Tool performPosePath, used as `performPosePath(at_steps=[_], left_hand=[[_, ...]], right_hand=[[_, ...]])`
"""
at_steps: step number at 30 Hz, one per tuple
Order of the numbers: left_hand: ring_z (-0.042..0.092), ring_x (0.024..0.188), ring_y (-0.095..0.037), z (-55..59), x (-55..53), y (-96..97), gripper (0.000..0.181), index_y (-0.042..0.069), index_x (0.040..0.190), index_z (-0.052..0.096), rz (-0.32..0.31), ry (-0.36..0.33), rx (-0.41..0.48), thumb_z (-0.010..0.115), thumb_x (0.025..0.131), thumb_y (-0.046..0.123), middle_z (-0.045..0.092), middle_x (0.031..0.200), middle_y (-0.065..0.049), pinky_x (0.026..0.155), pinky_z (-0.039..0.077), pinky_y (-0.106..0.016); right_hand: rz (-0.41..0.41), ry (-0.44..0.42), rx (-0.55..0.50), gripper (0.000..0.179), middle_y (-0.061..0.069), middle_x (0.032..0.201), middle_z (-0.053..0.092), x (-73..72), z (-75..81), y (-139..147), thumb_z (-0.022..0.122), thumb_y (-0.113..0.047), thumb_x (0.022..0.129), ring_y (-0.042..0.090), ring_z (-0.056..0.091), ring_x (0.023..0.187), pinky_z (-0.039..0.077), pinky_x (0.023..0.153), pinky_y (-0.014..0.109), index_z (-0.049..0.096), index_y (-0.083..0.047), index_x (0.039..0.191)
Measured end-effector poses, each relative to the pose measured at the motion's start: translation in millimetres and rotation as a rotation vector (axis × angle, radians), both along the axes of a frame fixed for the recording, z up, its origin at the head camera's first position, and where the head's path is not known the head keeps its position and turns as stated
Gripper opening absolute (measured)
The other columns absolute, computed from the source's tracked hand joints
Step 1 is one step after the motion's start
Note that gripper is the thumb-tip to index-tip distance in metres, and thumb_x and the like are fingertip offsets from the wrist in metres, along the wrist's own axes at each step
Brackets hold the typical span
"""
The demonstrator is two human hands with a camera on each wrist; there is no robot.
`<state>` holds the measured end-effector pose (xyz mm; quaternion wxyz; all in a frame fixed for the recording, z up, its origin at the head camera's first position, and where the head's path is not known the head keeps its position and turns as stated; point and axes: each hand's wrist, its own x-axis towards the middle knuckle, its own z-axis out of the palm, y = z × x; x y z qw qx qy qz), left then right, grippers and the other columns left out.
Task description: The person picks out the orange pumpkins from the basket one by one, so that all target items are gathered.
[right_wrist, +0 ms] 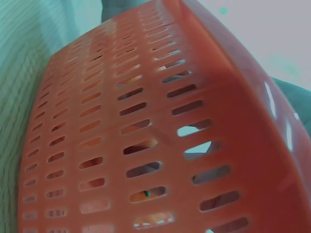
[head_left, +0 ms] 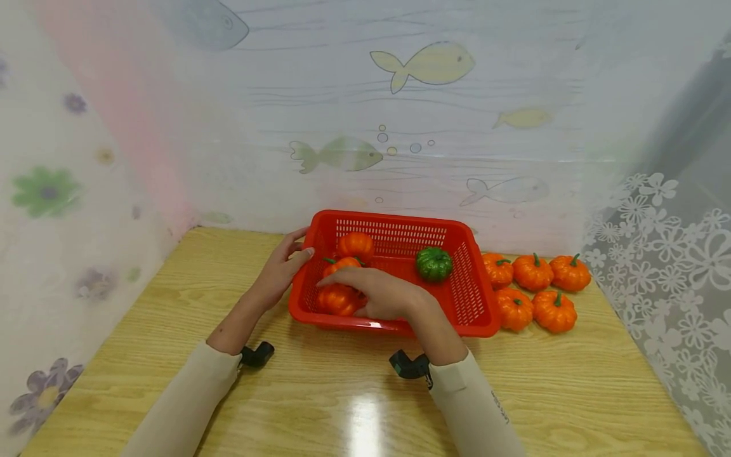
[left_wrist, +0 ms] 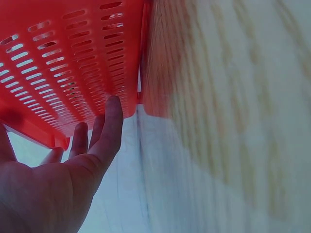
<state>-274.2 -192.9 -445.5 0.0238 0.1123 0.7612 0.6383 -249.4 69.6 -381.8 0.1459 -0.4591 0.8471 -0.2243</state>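
Note:
A red plastic basket (head_left: 394, 327) with slotted walls stands on the table. My left hand (head_left: 278, 273) holds its left rim, thumb on top; the left wrist view shows the fingers (left_wrist: 114, 121) against the outer wall. Inside the basket, my right hand (head_left: 385, 293) grips a small orange pumpkin (head_left: 338, 301) at the front left, fingers over it and thumb near its right side. Two more orange pumpkins, one at the back (head_left: 356, 245) and one in the middle (head_left: 341, 264), lie behind it. A green pumpkin (head_left: 434, 264) sits toward the right. The basket wall (right_wrist: 112, 116) mostly hides my right hand in the right wrist view.
Several orange pumpkins (head_left: 533, 273) stand in two rows on the table just right of the basket. Behind the basket rises a wall (head_left: 342, 95) with fish drawings. A lacy flowered curtain (head_left: 668, 285) hangs along the right side of the wooden table (head_left: 320, 393).

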Motion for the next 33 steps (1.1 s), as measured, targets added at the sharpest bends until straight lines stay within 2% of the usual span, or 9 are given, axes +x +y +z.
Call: performPosePath(at_steps=[6, 11, 17, 23, 30, 33], left_hand=[[0.059, 0.129, -0.038, -1.2, -1.9, 0.6, 0.062, 0.021, 0.166, 0.033, -0.012, -0.008, 0.013, 0.056, 0.110, 0.035, 0.051, 0.149, -0.019, 0.093, 0.062, -0.042], [0.060, 0.128, -0.038, -0.5, -2.9, 1.1, 0.062, 0.020, 0.166, 0.033, -0.012, -0.002, 0.015, 0.056, 0.110, 0.035, 0.052, 0.149, -0.019, 0.093, 0.062, -0.042], [0.061, 0.129, -0.040, -0.5, -3.5, 1.2, 0.062, 0.020, 0.166, 0.033, -0.005, -0.004, 0.011, 0.056, 0.110, 0.034, 0.052, 0.149, -0.020, 0.094, 0.062, -0.043], [0.061, 0.129, -0.041, -2.6, -3.6, 0.6, 0.062, 0.020, 0.166, 0.033, 0.001, -0.011, 0.015, 0.057, 0.110, 0.033, 0.052, 0.150, -0.020, 0.093, 0.062, -0.044], [0.062, 0.127, -0.041, -3.7, -3.9, 0.6, 0.062, 0.020, 0.166, 0.033, -0.004, -0.007, 0.020, 0.057, 0.110, 0.033, 0.053, 0.148, -0.021, 0.090, 0.063, -0.039], [0.062, 0.125, -0.041, -3.3, -4.2, 0.5, 0.062, 0.019, 0.166, 0.033, -0.009, -0.005, 0.026, 0.057, 0.110, 0.033, 0.053, 0.147, -0.021, 0.088, 0.063, -0.038]], right_hand=[[0.032, 0.062, -0.023, 0.069, -0.010, 0.152, 0.053, -0.8, 2.4, 5.2, 0.083, -0.005, 0.090, 0.012, 0.046, 0.144, 0.043, 0.118, 0.035, 0.058, -0.027, 0.151], [0.042, 0.089, -0.124, 0.061, -0.010, 0.148, 0.055, 0.4, 4.6, 11.8, 0.084, -0.008, 0.090, 0.009, 0.045, 0.143, 0.043, 0.118, 0.032, 0.063, -0.024, 0.144], [-0.037, 0.054, -0.183, 0.063, -0.010, 0.148, 0.053, 2.8, 4.3, 22.4, 0.088, -0.012, 0.087, 0.008, 0.048, 0.137, 0.049, 0.113, 0.035, 0.062, -0.023, 0.143], [-0.093, 0.049, -0.215, 0.070, -0.008, 0.146, 0.051, 4.2, 1.4, 33.1, 0.090, -0.020, 0.086, 0.012, 0.053, 0.130, 0.052, 0.109, 0.039, 0.057, -0.020, 0.148], [-0.140, 0.018, -0.257, 0.073, -0.011, 0.148, 0.045, 9.1, 0.6, 49.9, 0.088, -0.022, 0.088, 0.010, 0.052, 0.131, 0.054, 0.105, 0.034, 0.055, -0.021, 0.152], [-0.157, 0.018, -0.276, 0.074, -0.007, 0.146, 0.045, 11.8, 1.3, 58.4, 0.088, -0.022, 0.087, 0.012, 0.053, 0.130, 0.055, 0.105, 0.034, 0.055, -0.021, 0.153]])
